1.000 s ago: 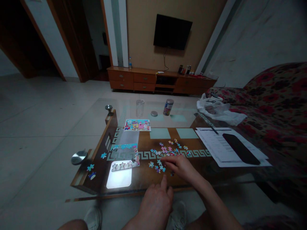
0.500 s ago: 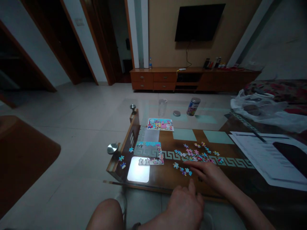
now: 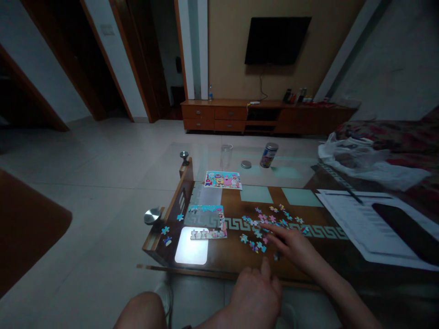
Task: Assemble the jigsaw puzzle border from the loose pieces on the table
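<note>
My right hand [image 3: 291, 242] reaches over a pile of loose jigsaw pieces [image 3: 262, 218], its index finger stretched out and touching the pile's near side. No piece shows in its grip. Close to the table's front edge is my left hand [image 3: 255, 290], index finger pointing forward and the other fingers bent, with nothing visible in it. Just beyond it lie several stray pieces [image 3: 255, 246]. To the left, a partly joined puzzle border [image 3: 209, 234] forms top, right and bottom sides. A printed cartoon picture card [image 3: 223, 180] lies behind it.
On the glass-topped table [image 3: 236, 262] stand a clear cup [image 3: 226, 155] and a printed can [image 3: 269, 155], with a round lid [image 3: 246, 164] between them. Papers [image 3: 360, 228], a black phone [image 3: 406, 233] and a plastic bag [image 3: 370, 160] are at right. Several pieces [image 3: 165, 230] lie by the left edge.
The view has swung slightly to the right. Under my right hand's fingertips, a few pieces have spread toward me from the pile. My left hand stays in nearly the same pose.
</note>
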A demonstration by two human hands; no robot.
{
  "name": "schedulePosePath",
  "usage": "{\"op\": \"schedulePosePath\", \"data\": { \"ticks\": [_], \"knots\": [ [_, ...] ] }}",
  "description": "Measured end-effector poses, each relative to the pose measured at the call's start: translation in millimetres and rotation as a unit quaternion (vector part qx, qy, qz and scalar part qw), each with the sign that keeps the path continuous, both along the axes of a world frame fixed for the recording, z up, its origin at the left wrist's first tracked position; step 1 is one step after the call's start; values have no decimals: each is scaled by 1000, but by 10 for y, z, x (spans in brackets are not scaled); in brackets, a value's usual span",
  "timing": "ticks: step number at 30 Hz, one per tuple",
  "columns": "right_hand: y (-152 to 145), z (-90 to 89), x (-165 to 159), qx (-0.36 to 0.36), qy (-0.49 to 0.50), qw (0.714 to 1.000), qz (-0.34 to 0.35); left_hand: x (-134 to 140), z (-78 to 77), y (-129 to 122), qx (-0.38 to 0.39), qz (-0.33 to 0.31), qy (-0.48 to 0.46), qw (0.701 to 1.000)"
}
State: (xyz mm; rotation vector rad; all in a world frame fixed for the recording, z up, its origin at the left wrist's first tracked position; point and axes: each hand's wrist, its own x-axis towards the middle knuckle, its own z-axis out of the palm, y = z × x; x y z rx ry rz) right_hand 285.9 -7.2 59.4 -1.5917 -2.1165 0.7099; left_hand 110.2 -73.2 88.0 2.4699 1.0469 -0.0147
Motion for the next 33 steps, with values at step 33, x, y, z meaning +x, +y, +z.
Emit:
{"op": "schedulePosePath", "data": {
  "ticks": [33],
  "knots": [
    [129, 89, 750, 8, -201, 936, -289, 47, -47, 7, -55, 14, 87, 995]
  ]
}}
